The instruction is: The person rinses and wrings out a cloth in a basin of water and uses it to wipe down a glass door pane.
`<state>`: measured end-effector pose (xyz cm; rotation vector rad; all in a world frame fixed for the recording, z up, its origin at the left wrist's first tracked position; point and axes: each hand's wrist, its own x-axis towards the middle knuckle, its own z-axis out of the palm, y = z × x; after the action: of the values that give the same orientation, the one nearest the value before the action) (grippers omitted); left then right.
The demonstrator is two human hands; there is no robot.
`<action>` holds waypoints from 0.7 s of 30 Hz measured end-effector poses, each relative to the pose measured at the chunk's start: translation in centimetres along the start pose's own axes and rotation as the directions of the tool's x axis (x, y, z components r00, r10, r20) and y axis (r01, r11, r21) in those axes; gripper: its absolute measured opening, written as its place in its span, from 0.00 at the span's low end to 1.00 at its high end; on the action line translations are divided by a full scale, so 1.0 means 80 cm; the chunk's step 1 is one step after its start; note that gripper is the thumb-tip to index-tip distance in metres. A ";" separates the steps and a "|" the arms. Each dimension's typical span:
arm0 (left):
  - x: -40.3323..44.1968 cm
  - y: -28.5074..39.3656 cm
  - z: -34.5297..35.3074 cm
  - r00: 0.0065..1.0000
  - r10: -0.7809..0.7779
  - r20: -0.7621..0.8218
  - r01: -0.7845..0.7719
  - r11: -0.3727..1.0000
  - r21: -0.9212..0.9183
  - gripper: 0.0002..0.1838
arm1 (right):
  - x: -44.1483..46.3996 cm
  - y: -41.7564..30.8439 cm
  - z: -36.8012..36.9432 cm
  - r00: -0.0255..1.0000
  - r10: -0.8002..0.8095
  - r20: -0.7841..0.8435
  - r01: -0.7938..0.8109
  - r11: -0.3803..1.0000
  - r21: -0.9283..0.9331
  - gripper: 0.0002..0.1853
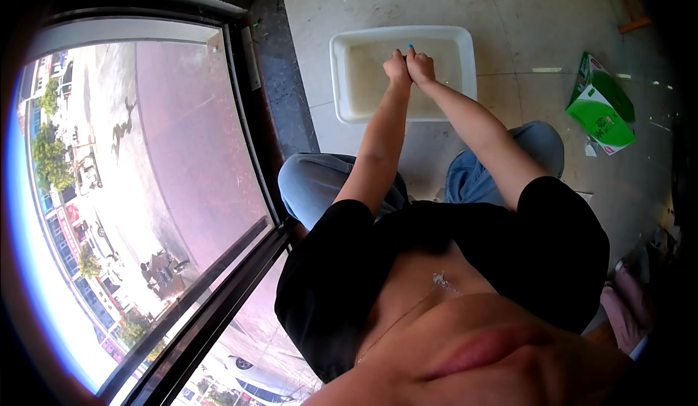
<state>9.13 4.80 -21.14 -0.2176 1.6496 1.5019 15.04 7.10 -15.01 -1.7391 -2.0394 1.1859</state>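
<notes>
Both hands are together over a white rectangular basin (340, 79) that stands on the tiled floor and holds cloudy liquid. My left hand (396, 68) is closed, its knuckles against the other hand. My right hand (421, 67) is closed too, with a small blue spot at the thumb tip. Something dark shows between the two hands, too small to make out. Both hands look to be above the liquid.
A green and white box (602, 117) lies on the floor at the right, a small white scrap beside it. At the left is a large window (196, 115) with a dark frame. A wooden piece (635, 25) is at the upper right, pink cloth (625, 306) at the lower right.
</notes>
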 end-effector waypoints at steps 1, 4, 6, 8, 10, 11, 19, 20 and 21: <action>0.008 -0.001 -0.003 0.998 -0.055 0.017 0.056 0.998 -0.019 0.13 | 0.002 0.002 0.000 0.997 -0.070 0.029 0.071 0.997 -0.024 0.28; 0.027 -0.011 -0.004 0.982 -0.184 0.041 0.188 0.976 -0.110 0.12 | 0.012 0.010 0.001 0.962 -0.253 0.107 0.263 0.961 -0.092 0.26; 0.041 -0.022 -0.008 0.952 -0.272 0.138 0.301 0.915 -0.268 0.12 | 0.016 0.011 0.001 0.930 -0.342 0.133 0.359 0.923 -0.140 0.25; 0.063 -0.037 -0.013 0.895 -0.323 0.309 0.433 0.799 -0.417 0.11 | 0.016 0.010 -0.005 0.894 -0.412 0.173 0.441 0.878 -0.188 0.23; 0.057 -0.030 -0.018 0.830 -0.304 0.468 0.532 0.685 -0.498 0.11 | 0.020 0.016 -0.004 0.875 -0.439 0.206 0.477 0.855 -0.203 0.22; 0.056 -0.026 -0.014 0.901 -0.278 0.333 0.411 0.793 -0.450 0.12 | 0.027 0.019 -0.003 0.876 -0.433 0.215 0.473 0.859 -0.197 0.22; 0.002 0.097 -0.033 0.861 0.006 0.508 -0.002 1.000 -0.008 0.19 | 0.045 0.014 -0.045 0.806 -0.269 0.528 0.005 0.894 0.448 0.18; -0.009 0.107 -0.035 0.818 0.051 0.573 -0.080 0.997 0.024 0.18 | 0.044 0.009 -0.052 0.811 -0.281 0.513 -0.024 0.860 0.509 0.18; -0.017 0.115 -0.038 0.767 0.092 0.635 -0.159 0.986 0.050 0.18 | 0.043 0.002 -0.058 0.817 -0.291 0.498 -0.052 0.822 0.567 0.18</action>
<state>2.65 3.95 -13.87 0.4319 1.1914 1.3740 17.09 12.18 -13.24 -1.0133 -1.7278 2.1829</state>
